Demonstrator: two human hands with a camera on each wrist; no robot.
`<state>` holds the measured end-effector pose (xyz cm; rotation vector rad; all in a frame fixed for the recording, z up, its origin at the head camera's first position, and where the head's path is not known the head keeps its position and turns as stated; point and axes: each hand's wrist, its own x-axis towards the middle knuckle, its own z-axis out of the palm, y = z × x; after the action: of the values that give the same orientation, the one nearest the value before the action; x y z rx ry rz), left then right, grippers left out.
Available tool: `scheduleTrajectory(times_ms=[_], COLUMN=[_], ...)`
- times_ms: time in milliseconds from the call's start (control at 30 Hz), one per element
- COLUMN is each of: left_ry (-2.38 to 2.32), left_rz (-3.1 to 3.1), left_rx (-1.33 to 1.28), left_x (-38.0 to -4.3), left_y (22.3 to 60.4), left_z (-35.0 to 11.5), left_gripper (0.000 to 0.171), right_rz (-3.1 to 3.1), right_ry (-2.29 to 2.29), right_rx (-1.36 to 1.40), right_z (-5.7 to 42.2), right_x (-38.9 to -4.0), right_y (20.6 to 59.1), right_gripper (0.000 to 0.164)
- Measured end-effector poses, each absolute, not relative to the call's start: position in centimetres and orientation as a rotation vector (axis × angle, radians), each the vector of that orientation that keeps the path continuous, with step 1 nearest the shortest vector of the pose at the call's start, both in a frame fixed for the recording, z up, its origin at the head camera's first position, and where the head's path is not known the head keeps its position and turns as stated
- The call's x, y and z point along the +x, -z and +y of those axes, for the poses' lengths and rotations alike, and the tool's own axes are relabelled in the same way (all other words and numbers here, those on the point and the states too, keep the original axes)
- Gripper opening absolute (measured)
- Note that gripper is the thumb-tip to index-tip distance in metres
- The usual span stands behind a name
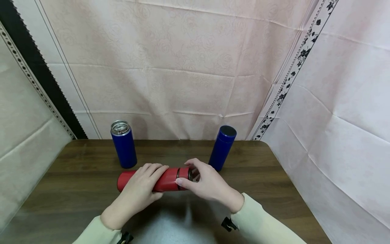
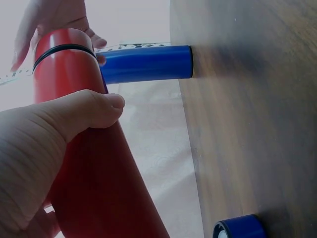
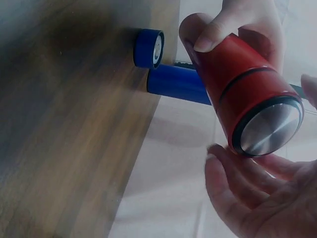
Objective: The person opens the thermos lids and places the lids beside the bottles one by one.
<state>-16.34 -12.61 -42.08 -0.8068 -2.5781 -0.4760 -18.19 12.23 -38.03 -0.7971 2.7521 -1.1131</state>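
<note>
My left hand grips a red thermos bottle around its body, holding it sideways above the table. The thumb lies along the bottle's side. My right hand is spread around the capped end, its fingers loosely curved. A dark ring marks the seam below the red cap, whose top is brushed metal. Behind the left hand stands a blue bottle without a cap, its steel mouth exposed. Beyond the right hand is a second blue bottle, with its top covered.
A loose blue cap sits on the wooden table near the uncapped bottle; it is hidden in the head view. Pale patterned cloth hangs behind the table and along both sides.
</note>
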Motion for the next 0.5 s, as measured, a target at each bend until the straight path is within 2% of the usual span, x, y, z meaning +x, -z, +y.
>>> scheduleTrajectory(times_ms=[267,500], left_ry=[0.448,0.462], left_rz=[-2.588,-2.585], left_rx=[-0.799,-0.783], left_x=[-16.44,-16.69], left_y=[41.94,42.01], left_z=[-12.61,-12.71], left_gripper=[0.078,0.079], right_rz=[2.755,2.802], right_ry=[1.013,0.920], right_rx=[-0.904,-1.023], right_z=[12.31,12.29], right_x=[-18.26,-18.03], right_y=[38.25,38.22], right_gripper=[0.069,0.065])
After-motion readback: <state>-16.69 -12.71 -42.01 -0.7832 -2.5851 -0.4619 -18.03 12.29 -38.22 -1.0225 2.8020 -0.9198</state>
